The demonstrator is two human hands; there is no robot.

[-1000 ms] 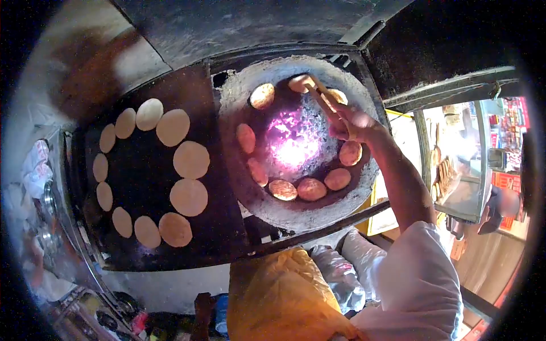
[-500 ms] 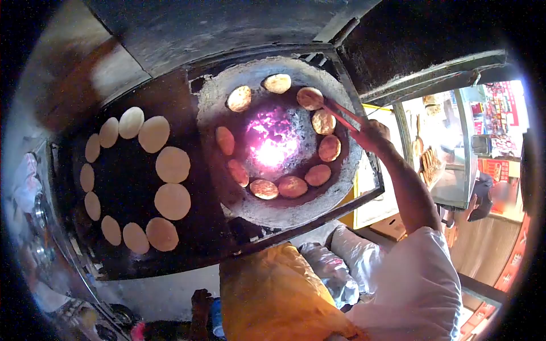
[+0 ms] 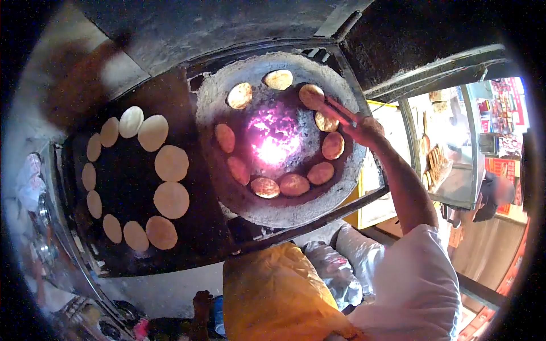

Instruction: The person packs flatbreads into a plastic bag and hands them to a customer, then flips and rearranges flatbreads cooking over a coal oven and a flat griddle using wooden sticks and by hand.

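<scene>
Wrapped round a pair of tongs (image 3: 341, 111), my right hand (image 3: 365, 132) is over the right side of a round clay oven (image 3: 267, 213). The tips of the tongs touch a browned flatbread (image 3: 311, 96) at the upper right of the ring. Several other flatbreads lie around the glowing coals (image 3: 274, 136). To the left, several paler flatbreads (image 3: 172, 200) form a ring on a dark griddle (image 3: 128, 176). Low in the view, my left hand (image 3: 202, 301) hangs beside a blue object (image 3: 219, 315); its fingers are too dark to make out.
Plastic sacks (image 3: 335, 273) sit below the oven's front edge. A glass case (image 3: 455, 165) with baked goods stands at the right, a person (image 3: 490, 196) beyond it. Metal panels (image 3: 227, 25) rise behind the oven.
The tongs in my right hand have moved from the top flatbread to one at the upper right, which now lies lower on the wall. The camera view has shifted slightly.
</scene>
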